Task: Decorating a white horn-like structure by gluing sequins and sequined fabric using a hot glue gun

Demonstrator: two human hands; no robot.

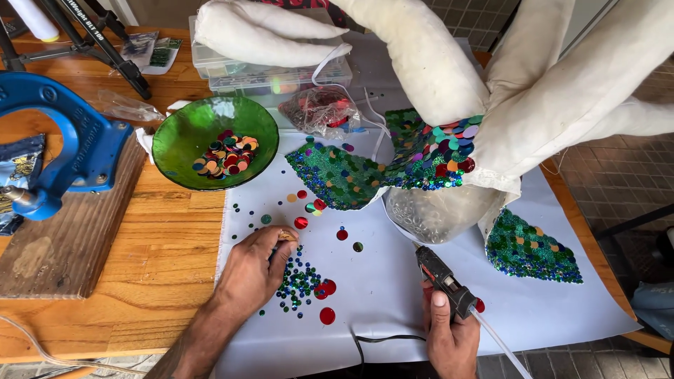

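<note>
Left hand [254,270]: your fingers pinch one gold sequin [286,236] above the loose sequins [303,282] on the white sheet [379,281] | Right hand [449,333]: closed around the glue gun [441,272], tip pointing up at the stuffed sequin piece [428,151] | Green bowl [214,142] of sequins sits on the counter [168,260], up left.

Bare white sheet [393,281] between hands; green bowl [215,142], stuffed sequinned form [435,151] block beyond.
</note>
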